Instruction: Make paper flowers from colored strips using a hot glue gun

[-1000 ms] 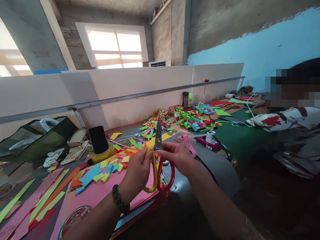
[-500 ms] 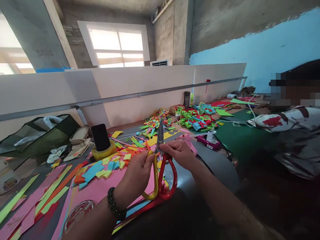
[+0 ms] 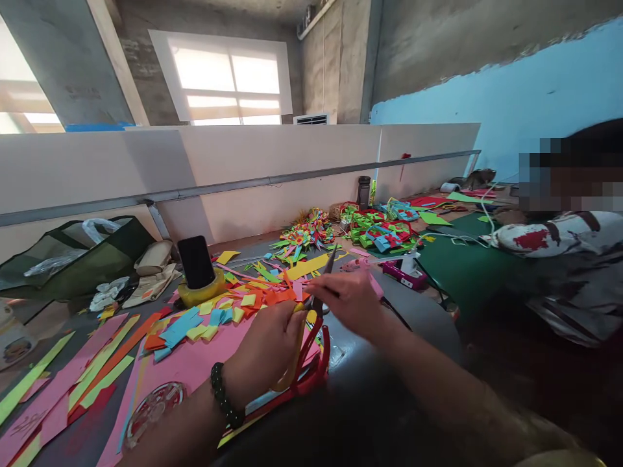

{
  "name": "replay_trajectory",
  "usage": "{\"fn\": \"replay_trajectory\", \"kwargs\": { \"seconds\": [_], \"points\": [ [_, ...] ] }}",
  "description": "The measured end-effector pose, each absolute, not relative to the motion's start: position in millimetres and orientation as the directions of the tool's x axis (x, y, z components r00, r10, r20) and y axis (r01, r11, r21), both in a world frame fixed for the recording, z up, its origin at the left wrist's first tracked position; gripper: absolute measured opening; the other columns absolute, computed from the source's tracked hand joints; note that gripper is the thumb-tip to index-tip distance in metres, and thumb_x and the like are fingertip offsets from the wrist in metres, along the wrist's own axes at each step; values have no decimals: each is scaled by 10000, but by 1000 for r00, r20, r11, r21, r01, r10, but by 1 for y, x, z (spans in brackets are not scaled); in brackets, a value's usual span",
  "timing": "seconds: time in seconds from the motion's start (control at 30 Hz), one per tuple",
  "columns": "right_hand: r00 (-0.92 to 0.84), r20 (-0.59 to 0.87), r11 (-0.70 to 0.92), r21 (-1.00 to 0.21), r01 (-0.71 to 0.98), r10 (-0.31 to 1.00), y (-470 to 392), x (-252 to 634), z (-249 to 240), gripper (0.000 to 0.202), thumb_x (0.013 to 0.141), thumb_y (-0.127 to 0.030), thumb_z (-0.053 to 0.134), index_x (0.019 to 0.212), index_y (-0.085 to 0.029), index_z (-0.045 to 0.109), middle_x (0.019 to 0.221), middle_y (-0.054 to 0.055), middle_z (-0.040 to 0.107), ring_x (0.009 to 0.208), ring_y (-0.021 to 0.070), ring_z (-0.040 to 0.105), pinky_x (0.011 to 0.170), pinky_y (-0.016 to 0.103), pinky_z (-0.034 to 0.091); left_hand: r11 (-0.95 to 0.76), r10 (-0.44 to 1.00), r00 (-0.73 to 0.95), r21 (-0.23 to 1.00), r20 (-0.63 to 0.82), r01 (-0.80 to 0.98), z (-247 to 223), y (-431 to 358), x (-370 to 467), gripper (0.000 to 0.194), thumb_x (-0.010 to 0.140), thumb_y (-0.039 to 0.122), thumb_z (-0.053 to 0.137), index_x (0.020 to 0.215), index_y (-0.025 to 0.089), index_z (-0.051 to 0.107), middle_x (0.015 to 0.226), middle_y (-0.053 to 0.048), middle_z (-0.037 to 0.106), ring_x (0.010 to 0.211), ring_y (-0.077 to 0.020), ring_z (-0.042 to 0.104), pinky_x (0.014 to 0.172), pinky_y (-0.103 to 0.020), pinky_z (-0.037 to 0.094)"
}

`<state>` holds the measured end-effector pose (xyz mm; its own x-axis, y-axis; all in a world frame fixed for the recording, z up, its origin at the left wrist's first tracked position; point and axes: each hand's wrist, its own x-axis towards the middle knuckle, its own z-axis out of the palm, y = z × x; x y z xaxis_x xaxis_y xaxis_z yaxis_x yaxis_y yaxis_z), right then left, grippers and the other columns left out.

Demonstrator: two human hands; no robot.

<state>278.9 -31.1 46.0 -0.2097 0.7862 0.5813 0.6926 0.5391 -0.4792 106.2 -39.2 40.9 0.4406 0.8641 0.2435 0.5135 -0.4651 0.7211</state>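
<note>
My left hand (image 3: 270, 344), with a dark bead bracelet at the wrist, is closed round the yellow handle of a pair of scissors (image 3: 318, 353). Red covers the other handle loop, which hangs below. The blades point up and away from me. My right hand (image 3: 348, 297) has its fingers closed across the blades just above the pivot, hiding part of the metal. Whether a scrap lies under those fingertips I cannot tell. Beneath the hands are pink paper sheets (image 3: 195, 363) and small blue paper pieces (image 3: 180, 329), with yellow and orange scraps around.
A phone (image 3: 195, 261) leans in a yellow tape roll (image 3: 207, 290). Coloured paper strips (image 3: 92, 370) lie at left, near a green bag (image 3: 82, 259). Finished-looking paper crafts (image 3: 384, 227) and a pink glue gun (image 3: 365, 272) are farther off. At right sits another person (image 3: 574, 259).
The scissors have tilted away and lower, their handles turned more edge-on. My right fingers have shifted from beside the pivot to across the blades.
</note>
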Motion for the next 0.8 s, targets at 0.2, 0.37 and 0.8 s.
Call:
{"fn": "replay_trajectory", "kwargs": {
  "seconds": [0.2, 0.37, 0.8],
  "points": [
    [-118, 530, 536, -773, 341, 840, -51, 287, 33, 455, 883, -533, 437, 568, -207, 478, 461, -28, 455, 430, 99, 392, 456, 241, 321, -301, 896, 427, 875, 124, 379, 36, -25, 95, 344, 831, 452, 433, 595, 207, 382, 541, 59, 301, 505, -112, 256, 478, -250, 213],
    [411, 554, 533, -828, 176, 724, -49, 343, 51, 574, 847, -601, 429, 484, -218, 204, 396, -59, 205, 388, 85, 196, 423, 265, 228, -122, 888, 460, 977, 29, 174, 30, -24, 80, 412, 832, 556, 457, 638, 197, 404, 534, 77, 265, 483, -86, 211, 444, -224, 180],
    [-25, 410, 409, -912, -21, 912, -20, 322, 37, 360, 703, -449, 708, 558, -156, 557, 381, -66, 426, 307, 36, 320, 313, 180, 189, 98, 872, 484, 995, -79, -13, 34, -48, 80, 430, 772, 588, 553, 662, 176, 500, 527, 85, 214, 457, -63, 147, 419, -215, 101]
  ]
}}
